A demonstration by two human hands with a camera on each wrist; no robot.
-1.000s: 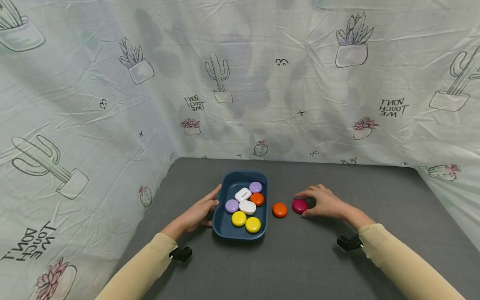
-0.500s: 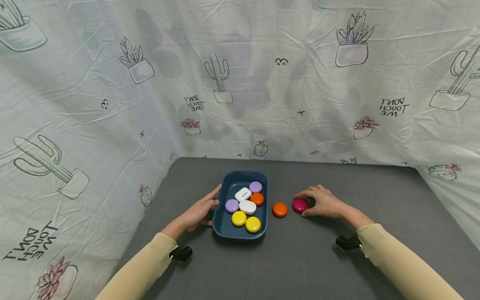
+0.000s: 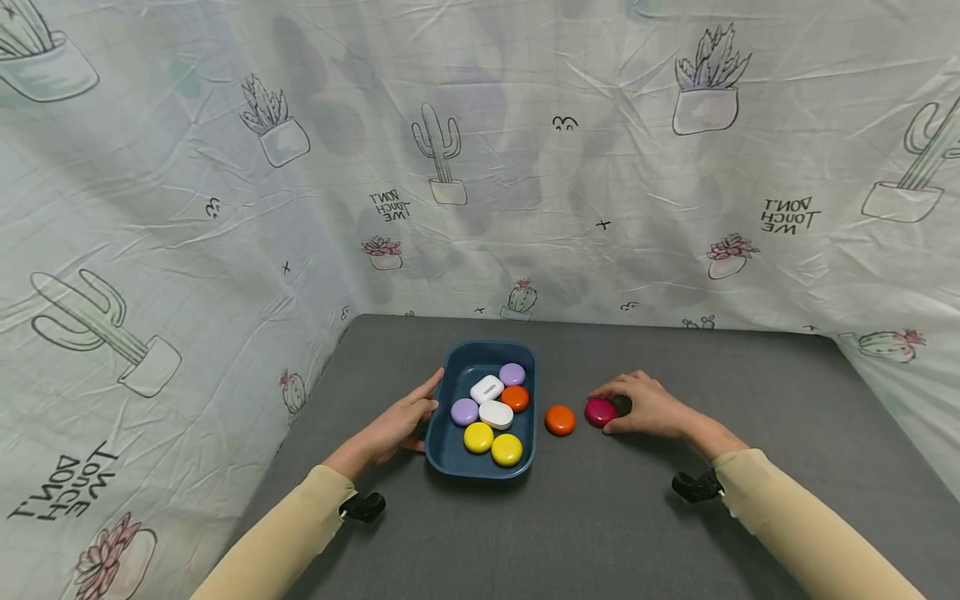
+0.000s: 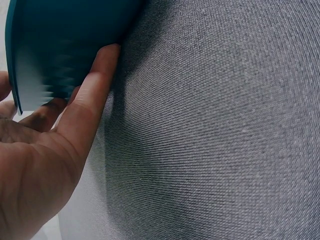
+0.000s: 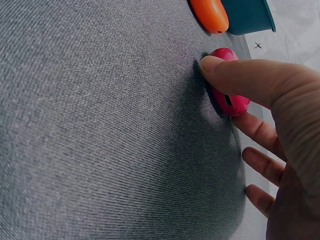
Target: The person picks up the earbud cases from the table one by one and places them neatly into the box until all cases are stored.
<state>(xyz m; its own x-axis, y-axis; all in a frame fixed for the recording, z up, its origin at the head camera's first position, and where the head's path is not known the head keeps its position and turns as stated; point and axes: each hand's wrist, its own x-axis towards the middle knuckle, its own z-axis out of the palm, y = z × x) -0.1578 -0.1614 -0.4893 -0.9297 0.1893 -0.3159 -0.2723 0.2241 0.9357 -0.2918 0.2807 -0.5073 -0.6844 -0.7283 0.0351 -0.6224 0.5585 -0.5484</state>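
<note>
A dark blue tray stands on the grey table. My left hand rests against its left wall, fingers fairly straight; the left wrist view shows the fingers along the outer wall. My right hand pinches a glossy magenta round case between thumb and index finger, right of the tray. A small port shows in the case's side in the right wrist view, where the thumb covers part of it. An orange round case lies between it and the tray.
Inside the tray sit two yellow cases, two lilac ones, two white ones and an orange-red one. A cactus-print cloth hangs behind and to the left of the table.
Both hands stay in place, the right on the magenta case and the left at the tray. The head view has shifted very slightly.
</note>
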